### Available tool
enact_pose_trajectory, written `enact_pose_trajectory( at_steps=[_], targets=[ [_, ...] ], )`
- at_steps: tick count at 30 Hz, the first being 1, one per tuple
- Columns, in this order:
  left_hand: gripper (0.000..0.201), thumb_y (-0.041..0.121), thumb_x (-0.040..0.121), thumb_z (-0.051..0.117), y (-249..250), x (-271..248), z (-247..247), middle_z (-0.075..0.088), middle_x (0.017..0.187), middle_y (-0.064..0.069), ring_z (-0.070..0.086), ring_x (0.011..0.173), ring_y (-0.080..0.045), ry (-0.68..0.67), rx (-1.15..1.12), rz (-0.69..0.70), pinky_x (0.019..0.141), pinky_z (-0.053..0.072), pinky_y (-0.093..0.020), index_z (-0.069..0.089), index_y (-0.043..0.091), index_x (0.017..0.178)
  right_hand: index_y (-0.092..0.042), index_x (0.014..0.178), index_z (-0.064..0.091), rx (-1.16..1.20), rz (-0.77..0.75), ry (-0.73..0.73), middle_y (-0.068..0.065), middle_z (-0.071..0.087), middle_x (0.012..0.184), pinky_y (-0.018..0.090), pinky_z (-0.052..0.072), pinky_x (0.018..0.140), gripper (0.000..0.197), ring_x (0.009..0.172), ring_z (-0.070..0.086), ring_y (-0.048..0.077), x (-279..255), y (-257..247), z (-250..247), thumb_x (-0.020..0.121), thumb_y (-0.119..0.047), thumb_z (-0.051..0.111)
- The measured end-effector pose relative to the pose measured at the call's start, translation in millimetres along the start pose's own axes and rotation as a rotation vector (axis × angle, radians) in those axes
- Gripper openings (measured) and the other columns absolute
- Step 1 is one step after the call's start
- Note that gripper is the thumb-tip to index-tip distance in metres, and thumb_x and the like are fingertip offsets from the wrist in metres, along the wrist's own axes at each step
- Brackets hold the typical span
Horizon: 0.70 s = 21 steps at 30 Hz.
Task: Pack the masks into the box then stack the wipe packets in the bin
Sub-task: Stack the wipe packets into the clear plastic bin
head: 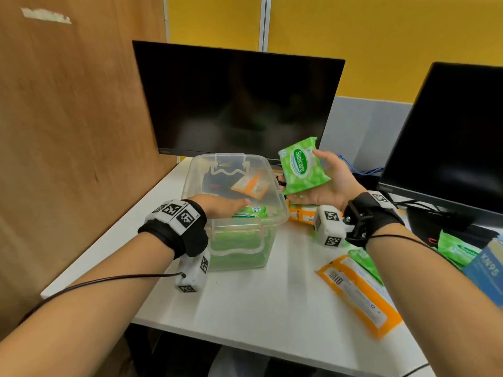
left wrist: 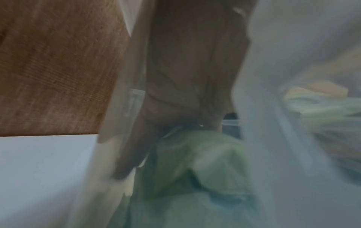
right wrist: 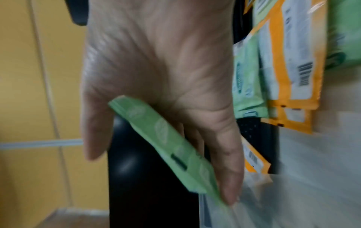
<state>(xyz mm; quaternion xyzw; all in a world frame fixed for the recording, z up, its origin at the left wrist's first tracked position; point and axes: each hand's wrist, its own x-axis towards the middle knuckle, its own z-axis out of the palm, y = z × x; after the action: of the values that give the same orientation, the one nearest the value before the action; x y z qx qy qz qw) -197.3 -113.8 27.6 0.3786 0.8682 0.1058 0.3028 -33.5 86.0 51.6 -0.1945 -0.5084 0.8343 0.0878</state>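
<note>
- Two hands at frame centre: the right hand [head: 324,183] grips a green packet [head: 302,167] between thumb and fingers [right wrist: 230,162], just right of the bin [head: 275,197].
- Left hand [head: 220,205] reaches inside the bin, straight fingers resting on green packets [head: 250,212].
- Orange packet [head: 356,292] lies on the bench [head: 258,300], lower right.

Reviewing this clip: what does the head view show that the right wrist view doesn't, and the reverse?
Head only: the left hand reaching into the clear bin onto the green packets stacked there, two dark monitors, and the Sanicare label.

Right wrist only: the packet's thin edge, with the fingers behind it and the thumb in front.

Both: the right hand holding the green wipe packet, and orange packets on the table.
</note>
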Motion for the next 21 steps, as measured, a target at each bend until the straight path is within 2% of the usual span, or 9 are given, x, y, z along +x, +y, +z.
enact_pose_trajectory(
  at_steps=[2, 4, 6, 8, 11, 14, 17, 19, 21],
  targets=[
    [0.072, 0.065, 0.094, 0.016, 5, -5, 0, 0.019, 0.158, -0.003, 0.018, 0.146, -0.022, -0.016, -0.091, 0.056, 0.118, 0.012, -0.039, 0.019, 0.022, 0.151, -0.013, 0.133, 0.052, -0.142, -0.064, -0.026, 0.013, 0.062, 0.124, 0.051, 0.047, 0.096, 0.049, 0.114, 0.06, 0.032, 0, -6, 16, 0.088, -0.032, 0.056],
    [0.063, 0.055, 0.099, 0.011, 11, -10, -1, 0.019, 0.157, -0.005, 0.014, 0.146, -0.024, 0.049, -0.147, 0.136, 0.117, 0.01, -0.039, 0.015, 0.021, 0.152, -0.012, 0.13, 0.053, -0.397, -0.183, 0.087, 0.013, 0.063, 0.124, 0.049, 0.053, 0.09, 0.04, 0.109, 0.064, 0.029, 9, -6, 32, 0.09, -0.012, 0.059],
    [0.071, 0.063, 0.095, 0.014, 10, -5, -5, 0.018, 0.158, -0.011, 0.019, 0.145, -0.029, 0.281, -0.244, 0.165, 0.117, 0.015, -0.045, 0.016, 0.019, 0.151, -0.012, 0.121, 0.058, -0.654, -0.41, 0.261, 0.01, 0.067, 0.116, 0.048, 0.054, 0.089, 0.035, 0.102, 0.066, 0.025, 17, -7, 45, 0.088, -0.01, 0.065],
    [0.079, 0.067, 0.091, 0.024, 7, -1, -10, 0.023, 0.155, -0.014, 0.028, 0.14, -0.028, 0.538, -0.497, 0.215, 0.115, 0.022, -0.043, 0.017, 0.014, 0.15, -0.013, 0.114, 0.061, -0.799, -0.589, 0.322, 0.005, 0.069, 0.108, 0.045, 0.056, 0.085, 0.031, 0.096, 0.068, 0.021, 21, -8, 55, 0.085, -0.018, 0.07],
    [0.066, 0.051, 0.099, 0.028, 5, -1, -15, 0.025, 0.152, -0.013, 0.03, 0.138, -0.023, 0.832, -0.712, 0.361, 0.109, 0.025, -0.03, 0.015, 0.011, 0.149, -0.014, 0.109, 0.061, -0.912, -0.61, 0.245, 0.003, 0.069, 0.104, 0.038, 0.058, 0.079, 0.034, 0.093, 0.068, 0.018, 26, -2, 71, 0.08, -0.028, 0.075],
    [0.055, 0.04, 0.102, 0.029, 5, -6, -18, 0.03, 0.15, -0.009, 0.032, 0.136, -0.018, 1.008, -0.704, 0.46, 0.105, 0.025, -0.023, 0.021, 0.011, 0.147, -0.02, 0.117, 0.062, -1.095, -0.498, 0.12, -0.002, 0.065, 0.114, 0.032, 0.057, 0.081, 0.04, 0.101, 0.065, 0.015, 35, 12, 80, 0.081, -0.035, 0.074],
    [0.041, 0.03, 0.102, 0.031, 3, -2, -18, 0.044, 0.139, -0.004, 0.04, 0.127, -0.014, 1.033, -0.567, 0.469, 0.099, 0.026, -0.019, 0.04, 0.012, 0.137, -0.025, 0.125, 0.063, -1.249, -0.366, -0.017, -0.007, 0.065, 0.115, 0.031, 0.051, 0.093, 0.041, 0.104, 0.063, 0.011, 36, 20, 84, 0.087, -0.039, 0.066],
    [0.034, 0.027, 0.102, 0.031, 2, 3, -17, 0.055, 0.123, -0.004, 0.048, 0.115, -0.016, 0.939, -0.433, 0.457, 0.089, 0.029, -0.019, 0.053, 0.012, 0.122, -0.03, 0.124, 0.063, -1.384, -0.284, -0.125, -0.011, 0.066, 0.109, 0.027, 0.048, 0.094, 0.037, 0.101, 0.062, 0.007, 32, 17, 90, 0.089, -0.041, 0.062],
    [0.037, 0.027, 0.103, 0.027, 1, 6, -15, 0.06, 0.117, -0.008, 0.052, 0.113, -0.023, 0.809, -0.291, 0.456, 0.087, 0.032, -0.023, 0.059, 0.011, 0.114, -0.03, 0.122, 0.064, -1.514, -0.218, -0.211, -0.01, 0.067, 0.111, 0.023, 0.044, 0.091, 0.034, 0.098, 0.059, 0.006, 32, 18, 97, 0.091, -0.043, 0.058]
  ],
)
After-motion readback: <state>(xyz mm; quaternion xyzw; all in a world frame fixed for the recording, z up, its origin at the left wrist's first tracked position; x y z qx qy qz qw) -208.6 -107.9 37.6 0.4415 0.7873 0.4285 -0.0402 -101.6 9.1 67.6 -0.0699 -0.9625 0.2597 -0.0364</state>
